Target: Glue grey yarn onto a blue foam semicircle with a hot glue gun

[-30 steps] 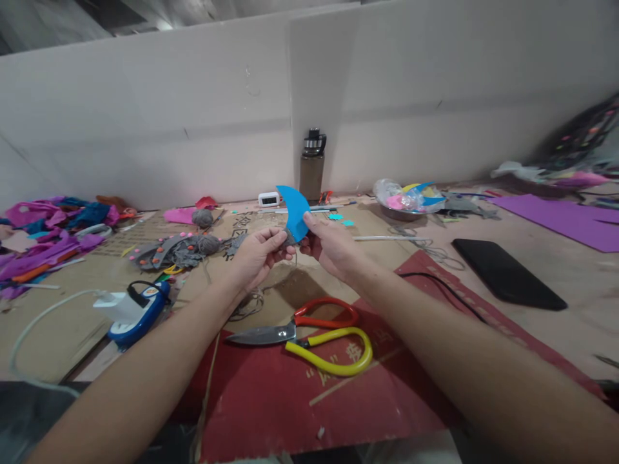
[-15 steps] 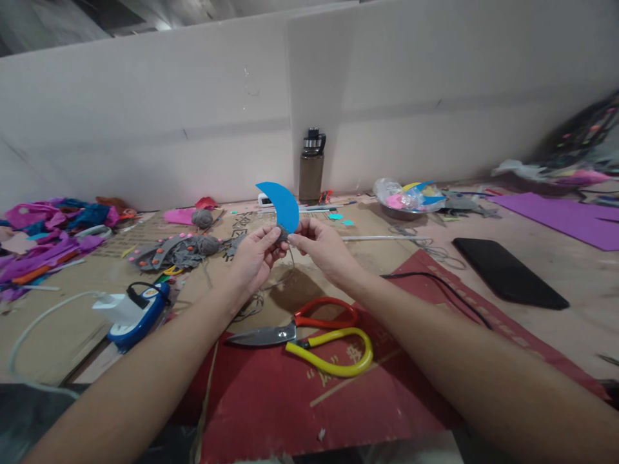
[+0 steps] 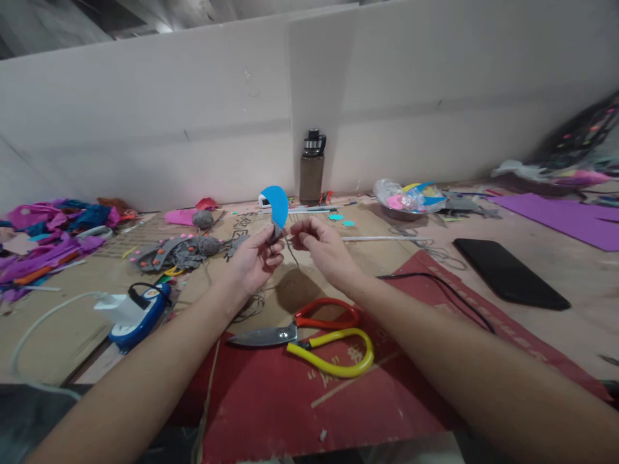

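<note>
My left hand (image 3: 254, 258) is closed in a pinch on the lower end of a blue curved foam piece (image 3: 277, 203), which stands upright above the fingers. A bit of grey material shows at the pinch. My right hand (image 3: 319, 248) is closed just to the right, fingertips pinched on a thin grey thread (image 3: 293, 252) that hangs down between both hands. Both hands hover above the brown cardboard (image 3: 309, 225). Scissors (image 3: 309, 335) with red and yellow handles lie on the red sheet (image 3: 300, 393) below my hands.
Grey felt pieces and yarn balls (image 3: 186, 250) lie left of my hands. A blue device with a white plug (image 3: 135, 310) sits at front left. A bottle (image 3: 312, 169) stands against the wall, and a black tablet (image 3: 507, 274) lies to the right. Purple and pink scraps (image 3: 43, 229) pile at far left.
The blue foam piece has shifted left and turned more edge-on. My right hand has let go of it and now pinches the thread beside it.
</note>
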Motion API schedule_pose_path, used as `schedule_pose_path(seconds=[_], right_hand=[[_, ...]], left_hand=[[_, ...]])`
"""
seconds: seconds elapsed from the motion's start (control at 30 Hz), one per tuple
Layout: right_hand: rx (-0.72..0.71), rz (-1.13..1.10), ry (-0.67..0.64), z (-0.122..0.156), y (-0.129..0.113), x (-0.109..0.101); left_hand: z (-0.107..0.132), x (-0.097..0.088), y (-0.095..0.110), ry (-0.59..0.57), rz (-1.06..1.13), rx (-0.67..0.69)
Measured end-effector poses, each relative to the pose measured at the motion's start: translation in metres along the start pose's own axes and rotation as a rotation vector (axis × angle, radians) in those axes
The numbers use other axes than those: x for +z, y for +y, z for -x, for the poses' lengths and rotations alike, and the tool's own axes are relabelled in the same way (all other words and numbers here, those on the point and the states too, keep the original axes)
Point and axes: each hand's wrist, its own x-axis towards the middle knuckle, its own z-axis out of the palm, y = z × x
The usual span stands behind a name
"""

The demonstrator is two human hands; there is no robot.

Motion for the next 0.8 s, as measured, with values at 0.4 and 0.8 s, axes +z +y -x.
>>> schedule_pose_path(seconds=[0.4,0.8], right_hand=[[0.053,-0.054,-0.076,0.007,-0.012,0.010],[0.090,0.027,0.051,0.007,-0.012,0.010]], left_hand=[[-0.001,-0.002,-0.005,0.031,-0.038,0.083],[-0.003,-0.002,-0.018,0.046,-0.277,0.272]])
